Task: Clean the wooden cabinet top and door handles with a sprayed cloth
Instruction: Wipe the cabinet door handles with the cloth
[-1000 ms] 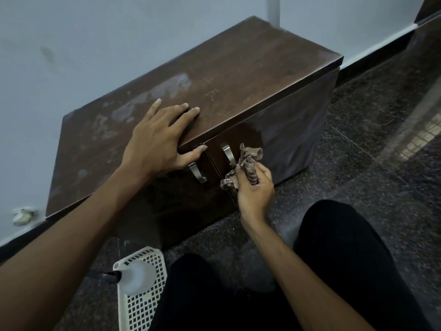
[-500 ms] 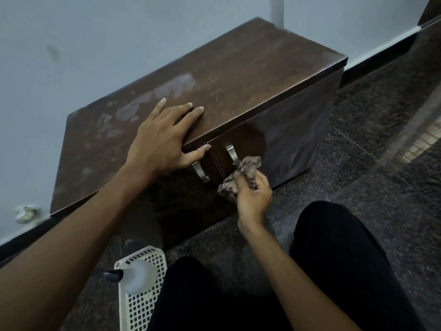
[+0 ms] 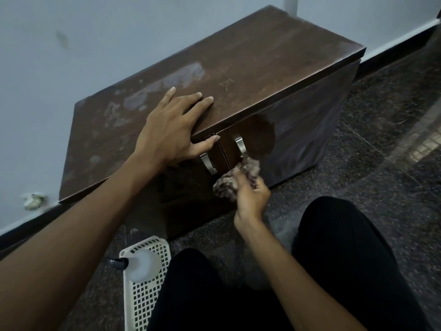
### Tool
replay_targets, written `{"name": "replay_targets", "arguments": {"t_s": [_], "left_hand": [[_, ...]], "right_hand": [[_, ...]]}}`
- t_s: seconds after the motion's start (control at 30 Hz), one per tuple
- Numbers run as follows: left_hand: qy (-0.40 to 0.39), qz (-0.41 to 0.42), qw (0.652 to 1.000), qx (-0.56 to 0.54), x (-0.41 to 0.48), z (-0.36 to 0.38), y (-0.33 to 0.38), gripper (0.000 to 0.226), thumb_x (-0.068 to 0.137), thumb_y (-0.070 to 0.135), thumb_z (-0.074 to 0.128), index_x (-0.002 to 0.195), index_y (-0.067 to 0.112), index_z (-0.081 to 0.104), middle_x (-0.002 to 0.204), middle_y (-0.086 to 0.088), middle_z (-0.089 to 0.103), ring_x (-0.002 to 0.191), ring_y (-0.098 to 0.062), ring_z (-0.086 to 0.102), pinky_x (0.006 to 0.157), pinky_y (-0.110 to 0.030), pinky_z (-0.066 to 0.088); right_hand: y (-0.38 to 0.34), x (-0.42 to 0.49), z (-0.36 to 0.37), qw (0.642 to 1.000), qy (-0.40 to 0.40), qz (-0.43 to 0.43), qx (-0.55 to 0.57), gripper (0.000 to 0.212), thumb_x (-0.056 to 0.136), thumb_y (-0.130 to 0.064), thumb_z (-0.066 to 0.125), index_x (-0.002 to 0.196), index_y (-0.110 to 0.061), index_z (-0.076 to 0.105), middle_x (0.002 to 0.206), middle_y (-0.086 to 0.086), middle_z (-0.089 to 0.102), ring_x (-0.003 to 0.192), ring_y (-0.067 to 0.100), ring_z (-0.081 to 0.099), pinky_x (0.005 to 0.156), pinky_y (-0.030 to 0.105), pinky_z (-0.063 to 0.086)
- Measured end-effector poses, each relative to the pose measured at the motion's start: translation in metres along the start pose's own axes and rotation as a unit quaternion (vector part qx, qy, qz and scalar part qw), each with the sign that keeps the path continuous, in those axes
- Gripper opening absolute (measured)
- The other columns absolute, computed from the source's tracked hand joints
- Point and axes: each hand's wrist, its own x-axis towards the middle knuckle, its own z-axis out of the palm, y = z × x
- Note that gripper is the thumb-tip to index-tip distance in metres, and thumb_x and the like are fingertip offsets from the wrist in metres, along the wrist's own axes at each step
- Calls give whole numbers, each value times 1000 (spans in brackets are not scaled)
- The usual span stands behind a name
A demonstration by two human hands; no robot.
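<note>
Wooden top [image 3: 262,68] bears our flat, released left hand [image 3: 169,134] while our right hand [image 3: 250,199] grasps the cloth [image 3: 229,185] just below the right handle [image 3: 240,148].

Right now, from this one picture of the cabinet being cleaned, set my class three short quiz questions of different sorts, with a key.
1. True or false: the left hand lies flat on the cabinet top.
2. The right hand grips the cloth nearest to: A the wall; B the right door handle; C the ceiling.
3. Name the pale thing lying on the white basket.

Key: 1 true; 2 B; 3 the spray bottle.
</note>
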Motion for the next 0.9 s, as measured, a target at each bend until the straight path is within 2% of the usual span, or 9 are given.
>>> {"name": "replay_targets", "arguments": {"t_s": [0.17, 0.27, 0.33, 0.4, 0.53, 0.6, 0.67, 0.77, 0.9], "left_hand": [[-1, 2, 1000, -2, 1, 1, 0, 80, 90, 71, 41, 150, 17, 43, 146, -12, 52, 134, -27, 50, 124, -47, 18], [1, 3, 1000, -2, 2, 1, 0, 80, 90, 71, 42, 149, 16, 44, 146, -12, 52, 133, -28, 51, 124, -47, 18], [1, 2, 1000, -2, 2, 2, -1, 80, 90, 70, 42, 149, 16, 44, 146, -12, 52, 134, -28, 50, 124, -47, 18], [-1, 3, 1000, -5, 1, 2, -1, 80, 90, 71, 42, 149, 16, 44, 146, -12, 52, 134, -27, 50, 124, -47, 18], [-7, 3, 1000, -12, 2, 2, -2, 81, 91, 72, 42, 151, 17, 42, 148, -11, 51, 136, -27, 49, 125, -46, 17], [-6, 0, 1000, -14, 1, 1, -2, 81, 91, 72, 41, 151, 18, 41, 148, -11, 50, 136, -26, 48, 125, -46, 16], [-5, -2, 1000, -19, 0, 1, -1, 80, 91, 72, 42, 151, 18, 42, 148, -10, 50, 136, -26, 48, 125, -45, 16], [-3, -6, 1000, -25, 0, 0, -1, 79, 91, 71, 43, 151, 19, 42, 148, -10, 50, 135, -26, 49, 125, -46, 16], [-2, -5, 999, -33, 1, 1, -2, 80, 91, 72, 43, 151, 19, 42, 148, -9, 50, 136, -26, 48, 125, -46, 18]], "right_hand": [[-35, 30, -4, 995, 43, -73, 46, 13, 83, -19, 79, 95, -15, 74, 97, 5, 76, 92, 20, 73, 84, 38, 60], [-12, 23, -1, 990, 65, -120, -46, 8, 83, -25, 78, 88, -27, 72, 104, 2, 73, 95, 16, 71, 88, 41, 59], [12, 10, 2, 988, 62, -111, -85, 16, 83, -22, 79, 82, -33, 67, 107, 3, 70, 94, 17, 70, 86, 44, 59], [37, -6, 7, 988, 26, -85, -125, 19, 84, -16, 78, 81, -29, 65, 109, 2, 64, 91, 19, 68, 82, 44, 60], [75, -45, 17, 979, -83, -66, -177, 12, 84, -12, 78, 95, -8, 73, 103, -3, 60, 80, 11, 65, 75, 24, 58], [84, -55, 20, 980, -99, -40, -169, 17, 85, -12, 78, 98, -3, 74, 102, -8, 61, 83, 9, 67, 76, 22, 57], [79, -53, 22, 988, -79, 13, -130, 14, 85, -15, 77, 98, -9, 74, 101, -5, 67, 85, 11, 69, 76, 27, 60], [49, -28, 21, 996, 32, 77, -33, 15, 86, -20, 77, 97, -12, 72, 94, 5, 74, 83, 16, 72, 64, 26, 58], [23, -7, 19, 991, 89, 95, 43, 17, 86, -23, 77, 99, -13, 74, 92, 2, 76, 86, 15, 73, 72, 28, 60]]}}
